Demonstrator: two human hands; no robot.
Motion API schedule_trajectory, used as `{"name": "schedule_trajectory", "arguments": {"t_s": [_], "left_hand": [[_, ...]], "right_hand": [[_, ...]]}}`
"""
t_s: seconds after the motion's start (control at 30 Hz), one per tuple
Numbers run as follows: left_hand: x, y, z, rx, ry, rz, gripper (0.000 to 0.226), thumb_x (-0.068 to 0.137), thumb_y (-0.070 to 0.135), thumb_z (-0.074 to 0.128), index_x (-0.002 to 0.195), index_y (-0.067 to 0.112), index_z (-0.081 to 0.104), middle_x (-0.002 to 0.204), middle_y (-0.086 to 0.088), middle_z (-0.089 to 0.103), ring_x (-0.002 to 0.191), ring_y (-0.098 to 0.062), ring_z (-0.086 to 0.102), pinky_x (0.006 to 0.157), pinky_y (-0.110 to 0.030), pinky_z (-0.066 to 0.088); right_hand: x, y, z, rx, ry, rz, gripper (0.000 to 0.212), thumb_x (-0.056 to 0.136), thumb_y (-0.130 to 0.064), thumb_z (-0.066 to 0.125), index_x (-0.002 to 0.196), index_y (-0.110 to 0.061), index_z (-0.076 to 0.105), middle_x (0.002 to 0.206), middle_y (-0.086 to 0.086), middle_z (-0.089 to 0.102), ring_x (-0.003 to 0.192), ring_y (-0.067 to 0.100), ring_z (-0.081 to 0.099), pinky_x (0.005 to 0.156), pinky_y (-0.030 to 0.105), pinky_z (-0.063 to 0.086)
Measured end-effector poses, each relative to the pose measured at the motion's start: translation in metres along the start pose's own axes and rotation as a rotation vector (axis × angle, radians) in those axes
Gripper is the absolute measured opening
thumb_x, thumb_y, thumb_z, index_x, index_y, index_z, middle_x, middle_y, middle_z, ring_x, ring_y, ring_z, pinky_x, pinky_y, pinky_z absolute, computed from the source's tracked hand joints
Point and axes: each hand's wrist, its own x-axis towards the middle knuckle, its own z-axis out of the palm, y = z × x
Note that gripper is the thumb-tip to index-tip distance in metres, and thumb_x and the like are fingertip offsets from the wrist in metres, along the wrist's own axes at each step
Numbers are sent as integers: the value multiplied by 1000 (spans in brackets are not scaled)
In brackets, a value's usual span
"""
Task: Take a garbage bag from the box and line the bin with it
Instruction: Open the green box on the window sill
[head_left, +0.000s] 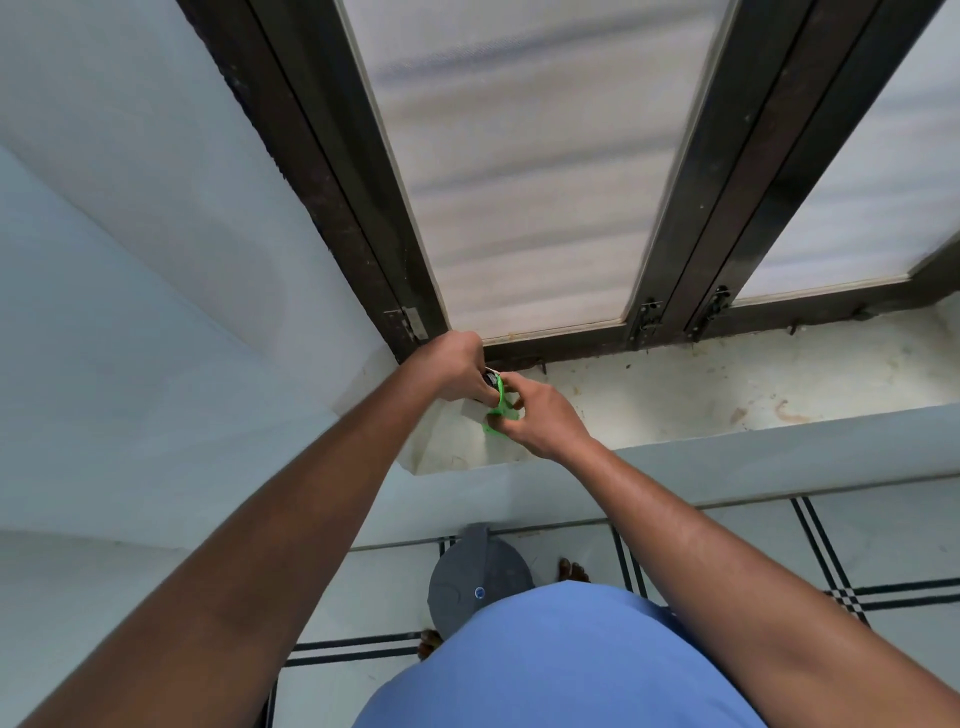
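A person in a blue shirt (561, 665) stands on a tiled floor (779, 551). Just beyond the shirt sits a grey lidded bin (478, 582), closed. Farther off, both hands meet over the left end of a stained white window ledge (727, 384). The right hand (540, 421) pinches a bright green garbage bag (500, 410); the left hand (457, 364) curls around a small dark item, mostly hidden. Beyond stands a dark-framed window (519, 182).
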Motion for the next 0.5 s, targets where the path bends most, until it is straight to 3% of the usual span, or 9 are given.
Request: {"name": "schedule_trajectory", "arguments": {"t_s": [0.37, 0.5], "left_hand": [[-18, 7, -9, -9, 84, 33, 39, 64, 41, 93, 66, 7, 74, 56, -1, 47, 52, -20, 43, 49, -32, 35], [-30, 0, -25, -54, 124, 41, 37, 64, 41, 89, 61, 8, 72, 53, 1, 47, 48, -19, 43, 46, -30, 38]], "right_hand": [[0, 5, 10, 21, -19, 24, 47, 93, -46, 85, 132, -32, 62, 123, -5, 73, 110, 22, 69, 93, 46, 62], [0, 2, 9, 28, -27, 17, 48, 93, -47, 85, 133, -35, 62, 121, -6, 73, 110, 21, 68, 91, 45, 61]]}}
